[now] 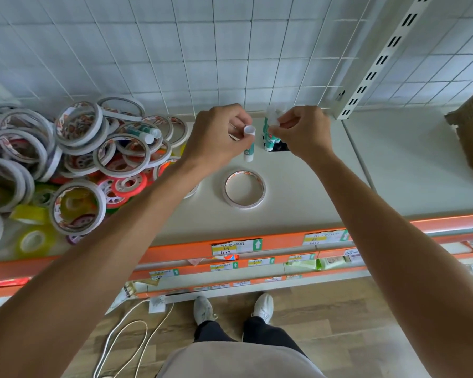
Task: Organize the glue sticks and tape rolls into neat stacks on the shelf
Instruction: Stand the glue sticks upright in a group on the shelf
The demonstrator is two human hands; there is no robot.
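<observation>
Your left hand (219, 135) pinches an upright glue stick (249, 148) just left of the standing glue cluster (271, 137), which your right hand (301, 132) grips.

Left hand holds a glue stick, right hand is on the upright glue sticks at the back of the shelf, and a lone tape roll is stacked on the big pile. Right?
Not quite. In the head view the lone tape roll lies flat on the bare shelf, apart from the big pile. The rest holds.

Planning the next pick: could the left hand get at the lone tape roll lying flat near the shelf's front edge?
Probably yes, once freed. The tape roll lies apart from the pile with nothing on it, just below the left hand, which now holds a glue stick.
</observation>
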